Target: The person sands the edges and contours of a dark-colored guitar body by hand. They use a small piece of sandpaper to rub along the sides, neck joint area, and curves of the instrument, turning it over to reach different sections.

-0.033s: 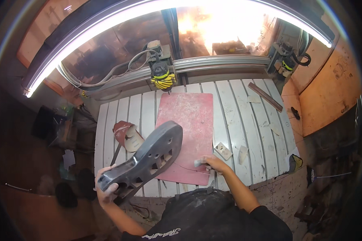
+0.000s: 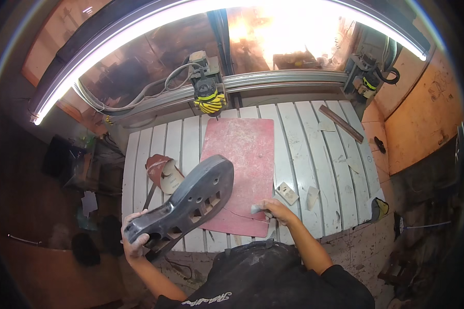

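My left hand (image 2: 134, 239) grips the narrow end of a long dark grey paddle-shaped body (image 2: 193, 188). Its surface is glossy, with several rectangular cut-outs and small round holes, and it is tilted with the wide end up and to the right. That wide end is over a dusty pink mat (image 2: 242, 149) on the slatted table. Near the mat's lower right corner, my right hand (image 2: 276, 211) is closed on a small pale blue-grey piece (image 2: 255, 208), whose kind I cannot make out. A curled sheet of reddish-brown sandpaper (image 2: 162, 172) lies left of the body.
The white slatted table (image 2: 304, 154) carries a beige block (image 2: 286, 193), pale scraps (image 2: 312, 197) and a brown strip (image 2: 340, 123). Behind it a metal rail (image 2: 283, 78) bears a yellow-and-black striped machine head (image 2: 210, 103). A bright tube light (image 2: 139, 41) arches above.
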A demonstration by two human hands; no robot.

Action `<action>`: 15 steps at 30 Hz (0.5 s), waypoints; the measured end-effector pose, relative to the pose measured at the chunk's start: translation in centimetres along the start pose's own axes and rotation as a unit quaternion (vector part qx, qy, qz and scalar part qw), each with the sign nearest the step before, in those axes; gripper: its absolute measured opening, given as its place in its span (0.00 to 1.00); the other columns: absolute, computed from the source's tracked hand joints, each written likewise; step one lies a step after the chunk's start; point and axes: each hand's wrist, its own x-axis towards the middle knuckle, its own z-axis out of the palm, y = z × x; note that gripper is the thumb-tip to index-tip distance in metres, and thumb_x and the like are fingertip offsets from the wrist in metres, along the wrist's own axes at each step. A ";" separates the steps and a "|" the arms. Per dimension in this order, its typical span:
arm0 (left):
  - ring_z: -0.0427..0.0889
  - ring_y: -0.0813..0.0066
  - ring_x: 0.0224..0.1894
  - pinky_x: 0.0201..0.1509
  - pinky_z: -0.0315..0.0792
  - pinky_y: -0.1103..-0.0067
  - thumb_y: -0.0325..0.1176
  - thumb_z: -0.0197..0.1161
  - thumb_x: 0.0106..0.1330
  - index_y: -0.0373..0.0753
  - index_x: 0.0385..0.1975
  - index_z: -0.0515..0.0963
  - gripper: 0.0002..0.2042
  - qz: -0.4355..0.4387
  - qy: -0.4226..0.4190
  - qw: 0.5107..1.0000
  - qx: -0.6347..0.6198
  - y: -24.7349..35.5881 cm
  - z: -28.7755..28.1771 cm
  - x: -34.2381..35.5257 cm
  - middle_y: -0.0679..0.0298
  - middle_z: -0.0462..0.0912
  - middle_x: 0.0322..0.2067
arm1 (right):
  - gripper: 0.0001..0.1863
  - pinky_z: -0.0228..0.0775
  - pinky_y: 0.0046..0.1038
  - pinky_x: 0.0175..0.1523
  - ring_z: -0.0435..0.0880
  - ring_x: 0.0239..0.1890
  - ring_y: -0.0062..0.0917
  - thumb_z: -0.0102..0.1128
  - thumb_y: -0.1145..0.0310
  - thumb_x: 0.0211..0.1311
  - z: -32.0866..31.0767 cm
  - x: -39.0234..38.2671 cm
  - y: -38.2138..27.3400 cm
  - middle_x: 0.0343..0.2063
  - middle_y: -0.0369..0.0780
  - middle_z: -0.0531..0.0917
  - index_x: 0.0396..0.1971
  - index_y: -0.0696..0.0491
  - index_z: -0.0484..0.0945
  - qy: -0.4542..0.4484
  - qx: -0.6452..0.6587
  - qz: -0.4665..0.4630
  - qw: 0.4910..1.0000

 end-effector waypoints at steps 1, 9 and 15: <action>0.84 0.54 0.60 0.69 0.75 0.62 0.44 0.83 0.44 0.32 0.61 0.73 0.43 -0.002 0.007 1.000 -0.013 -1.0 -1.0 0.4 0.45 0.82 0.59 | 0.20 0.71 0.21 0.35 0.74 0.28 0.16 0.58 0.60 0.74 0.0 -0.9 0.4 0.35 0.35 0.85 0.51 0.60 0.86 0.005 0.097 -0.021 0.995; 0.84 0.54 0.60 0.69 0.75 0.63 0.45 0.84 0.44 0.32 0.61 0.71 0.43 0.013 0.063 0.997 -0.051 -2.8 -1.9 1.0 0.45 0.82 0.59 | 0.23 0.72 0.22 0.37 0.76 0.30 0.16 0.56 0.62 0.77 0.3 -3.3 1.8 0.41 0.37 0.88 0.62 0.63 0.82 0.089 0.062 0.003 0.994; 0.85 0.65 0.56 0.64 0.75 0.72 0.43 0.81 0.50 0.31 0.59 0.74 0.38 0.001 0.050 0.998 0.033 0.8 2.0 2.0 0.52 0.86 0.55 | 0.23 0.73 0.22 0.38 0.77 0.32 0.15 0.54 0.60 0.80 1.2 -2.8 -0.5 0.46 0.35 0.87 0.63 0.59 0.82 0.113 0.048 -0.064 0.990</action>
